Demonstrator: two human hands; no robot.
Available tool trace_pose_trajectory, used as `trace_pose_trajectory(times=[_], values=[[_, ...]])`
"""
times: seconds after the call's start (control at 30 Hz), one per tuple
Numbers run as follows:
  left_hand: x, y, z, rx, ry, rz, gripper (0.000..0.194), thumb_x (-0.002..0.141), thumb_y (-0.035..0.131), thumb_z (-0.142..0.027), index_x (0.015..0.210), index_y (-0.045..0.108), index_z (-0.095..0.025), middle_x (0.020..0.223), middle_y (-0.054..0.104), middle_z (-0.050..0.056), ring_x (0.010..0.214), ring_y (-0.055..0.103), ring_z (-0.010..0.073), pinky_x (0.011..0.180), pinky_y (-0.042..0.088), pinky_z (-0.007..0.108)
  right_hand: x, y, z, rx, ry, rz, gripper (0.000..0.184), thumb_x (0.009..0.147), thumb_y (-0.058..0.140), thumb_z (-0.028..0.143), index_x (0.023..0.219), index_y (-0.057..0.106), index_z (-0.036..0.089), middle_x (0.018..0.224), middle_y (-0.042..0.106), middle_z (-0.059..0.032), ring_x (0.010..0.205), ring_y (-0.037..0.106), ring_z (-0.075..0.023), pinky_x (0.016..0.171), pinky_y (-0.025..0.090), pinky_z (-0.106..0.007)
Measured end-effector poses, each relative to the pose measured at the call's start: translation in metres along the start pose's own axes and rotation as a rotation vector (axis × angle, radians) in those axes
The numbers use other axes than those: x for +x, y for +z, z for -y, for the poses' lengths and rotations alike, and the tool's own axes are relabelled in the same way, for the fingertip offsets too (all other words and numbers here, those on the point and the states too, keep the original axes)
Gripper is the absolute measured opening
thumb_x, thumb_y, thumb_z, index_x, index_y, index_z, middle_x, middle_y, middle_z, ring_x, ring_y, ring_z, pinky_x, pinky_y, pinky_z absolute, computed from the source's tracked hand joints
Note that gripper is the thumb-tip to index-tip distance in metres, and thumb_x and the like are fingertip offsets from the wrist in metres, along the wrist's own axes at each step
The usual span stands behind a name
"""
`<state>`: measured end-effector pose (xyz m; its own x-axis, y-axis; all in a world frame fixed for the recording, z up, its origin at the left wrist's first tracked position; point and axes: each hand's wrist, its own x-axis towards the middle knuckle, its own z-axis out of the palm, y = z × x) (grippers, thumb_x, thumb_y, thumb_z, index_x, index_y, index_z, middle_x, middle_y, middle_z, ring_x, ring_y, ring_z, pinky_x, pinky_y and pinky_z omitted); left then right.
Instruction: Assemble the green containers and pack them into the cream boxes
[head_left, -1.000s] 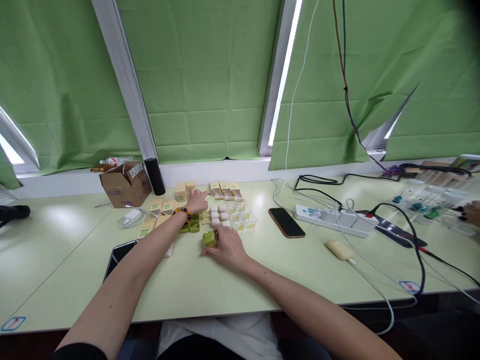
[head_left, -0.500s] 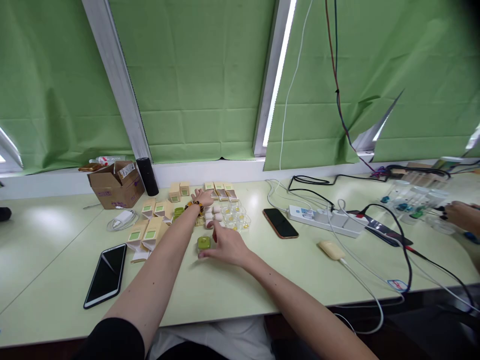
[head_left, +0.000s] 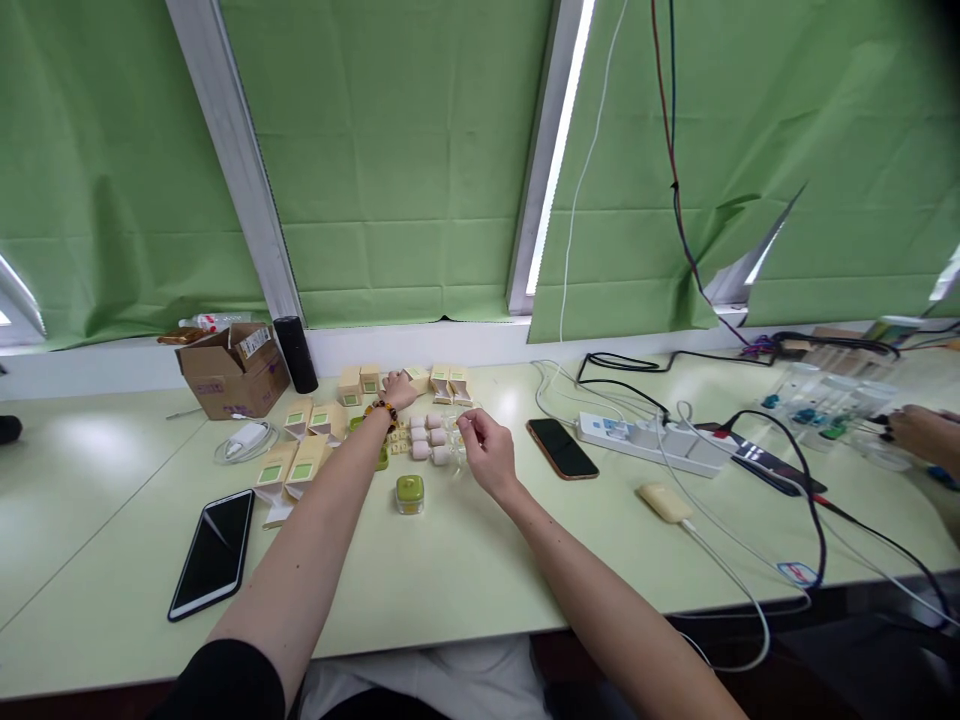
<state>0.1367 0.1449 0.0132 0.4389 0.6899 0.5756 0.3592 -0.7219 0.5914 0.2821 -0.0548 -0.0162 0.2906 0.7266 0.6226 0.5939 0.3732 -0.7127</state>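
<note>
My left hand [head_left: 400, 391], with a beaded bracelet at the wrist, reaches to the back of the table. Its fingers are closed on a small cardboard box [head_left: 417, 380], which sits tilted beside similar boxes [head_left: 450, 384]. My right hand [head_left: 489, 452] is over the clear containers [head_left: 456, 456], thumb and fingers drawn together; what they pinch, if anything, cannot be made out. Pale pink cylinders [head_left: 427, 438] stand in rows left of it, beside small yellowish pieces [head_left: 399, 441]. Nearer me, a small clear jar with a green lid [head_left: 409, 493] stands alone. My left forearm partly hides other green lids.
More small boxes [head_left: 304, 462] stand at left near a large phone [head_left: 213, 553]. A brown carton [head_left: 231, 372] and a black cylinder [head_left: 295, 355] are behind. To the right lie another phone [head_left: 561, 447], a power strip [head_left: 649, 443] and cables. Another person's hand [head_left: 922, 435] works at far right.
My right hand has moved from the green-lidded jar, back and right, to the clear containers. My left hand has shifted slightly left, and a box at its fingers has tilted away from the row.
</note>
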Motion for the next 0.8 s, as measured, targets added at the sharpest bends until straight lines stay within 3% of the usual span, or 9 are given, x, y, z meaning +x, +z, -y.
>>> trace_pose_trajectory(times=[0.13,0.23,0.33,0.47,0.6,0.73,0.8], values=[[0.008,-0.018,0.006,0.129,-0.270,-0.096,0.042,0.100,0.062,-0.031,0.139,0.059,-0.016,0.150,0.050,0.021,0.140,0.051,0.0376,0.116,0.043,0.058,0.003,0.002,0.004,0.028,0.004,-0.024,0.030,0.100,0.053,0.048,0.086,0.063,0.023,0.061,0.055,0.0040,0.056,0.049,-0.0152,0.057,0.034,-0.028],[-0.006,-0.037,0.000,0.156,-0.301,-0.120,0.054,0.099,0.052,-0.024,0.153,0.047,-0.016,0.159,0.035,0.021,0.150,0.037,0.0384,0.125,0.030,0.055,0.008,0.006,0.006,0.129,0.032,-0.027,0.025,0.096,0.058,0.045,0.090,0.065,0.023,0.067,0.059,0.0024,0.060,0.052,-0.0160,0.060,0.041,-0.029],[-0.039,-0.047,-0.016,0.113,-0.168,-0.116,0.063,0.100,0.046,-0.023,0.162,0.034,-0.019,0.159,0.032,0.017,0.153,0.033,0.0314,0.129,0.028,0.048,0.016,0.017,0.010,0.265,0.107,0.014,0.029,0.089,0.067,0.048,0.101,0.066,0.021,0.078,0.066,-0.0010,0.071,0.061,-0.0186,0.068,0.052,-0.032],[-0.097,-0.050,-0.046,0.084,0.109,-0.143,0.067,0.103,0.044,-0.024,0.168,0.025,-0.023,0.159,0.030,0.015,0.153,0.031,0.0301,0.129,0.028,0.051,0.027,0.036,0.026,0.501,0.318,0.087,0.064,0.075,0.082,0.057,0.122,0.058,0.021,0.102,0.071,-0.0065,0.086,0.071,-0.0220,0.077,0.063,-0.039],[-0.147,-0.052,-0.075,0.140,0.186,-0.085,0.068,0.106,0.042,-0.025,0.170,0.018,-0.026,0.163,0.027,0.017,0.149,0.033,0.0317,0.125,0.033,0.056,0.027,0.052,0.048,0.707,0.383,0.103,0.068,0.075,0.082,0.064,0.124,0.057,0.024,0.114,0.069,-0.0071,0.090,0.074,-0.0216,0.076,0.067,-0.038],[-0.171,-0.064,-0.088,0.120,0.220,-0.014,0.056,0.107,0.045,-0.027,0.163,0.036,-0.029,0.162,0.031,0.016,0.152,0.031,0.0321,0.123,0.037,0.055,0.023,0.049,0.059,0.783,0.369,0.126,0.065,0.075,0.084,0.061,0.125,0.062,0.025,0.113,0.068,-0.0054,0.086,0.073,-0.0198,0.072,0.066,-0.035],[-0.174,-0.071,-0.085,0.059,0.205,-0.078,0.040,0.107,0.048,-0.031,0.146,0.055,-0.029,0.158,0.035,0.014,0.153,0.033,0.0315,0.124,0.036,0.054,0.023,0.042,0.057,0.799,0.332,0.164,0.064,0.077,0.084,0.059,0.127,0.064,0.026,0.116,0.069,-0.0064,0.090,0.073,-0.0209,0.075,0.065,-0.036]])
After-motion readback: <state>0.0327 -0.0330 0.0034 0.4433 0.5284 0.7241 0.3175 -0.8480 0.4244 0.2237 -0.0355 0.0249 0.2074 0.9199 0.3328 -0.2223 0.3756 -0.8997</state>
